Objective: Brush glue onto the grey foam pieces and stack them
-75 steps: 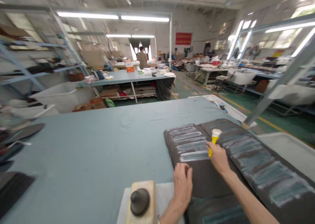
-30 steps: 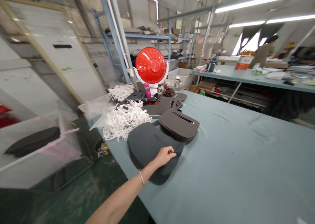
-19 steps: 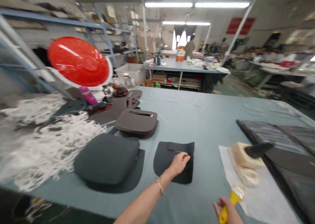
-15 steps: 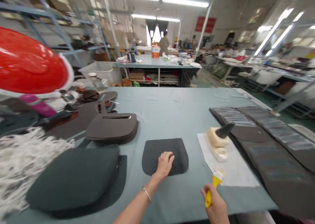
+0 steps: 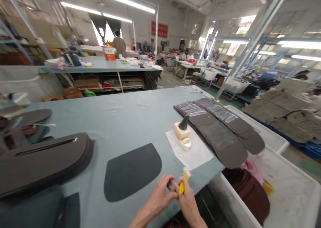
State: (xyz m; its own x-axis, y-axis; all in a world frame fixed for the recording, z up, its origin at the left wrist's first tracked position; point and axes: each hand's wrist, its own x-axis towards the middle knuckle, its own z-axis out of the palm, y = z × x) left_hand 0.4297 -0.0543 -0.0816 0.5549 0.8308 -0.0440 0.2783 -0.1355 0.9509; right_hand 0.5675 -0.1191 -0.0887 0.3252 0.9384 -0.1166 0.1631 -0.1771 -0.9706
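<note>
My right hand [image 5: 187, 201] grips a brush [image 5: 182, 187] with a yellow handle, its pale bristles pointing away from me. Close beside it is my left hand [image 5: 160, 196], fingers curved and apart, thumb by the right hand's fingers; whether they touch I cannot tell. Left of both hands, a dark rounded flat panel [image 5: 132, 173] lies on the blue-grey table [image 5: 120, 121]. Beyond the brush, a cream glue bottle-like container [image 5: 181, 131] with a black cone-shaped top stands on a white sheet [image 5: 200, 156].
Overlapping dark panels with shiny streaks [image 5: 215, 131] lie along the table's right side. Stacked dark slotted pieces [image 5: 50, 157] occupy the left. White bins [image 5: 283, 188] stand past the right edge. A person [image 5: 119, 44] stands in the background behind another table [image 5: 95, 66].
My left hand has come off the dark panel and moved right, beside my right hand. The brush stays in my right hand. The view has swung to the right.
</note>
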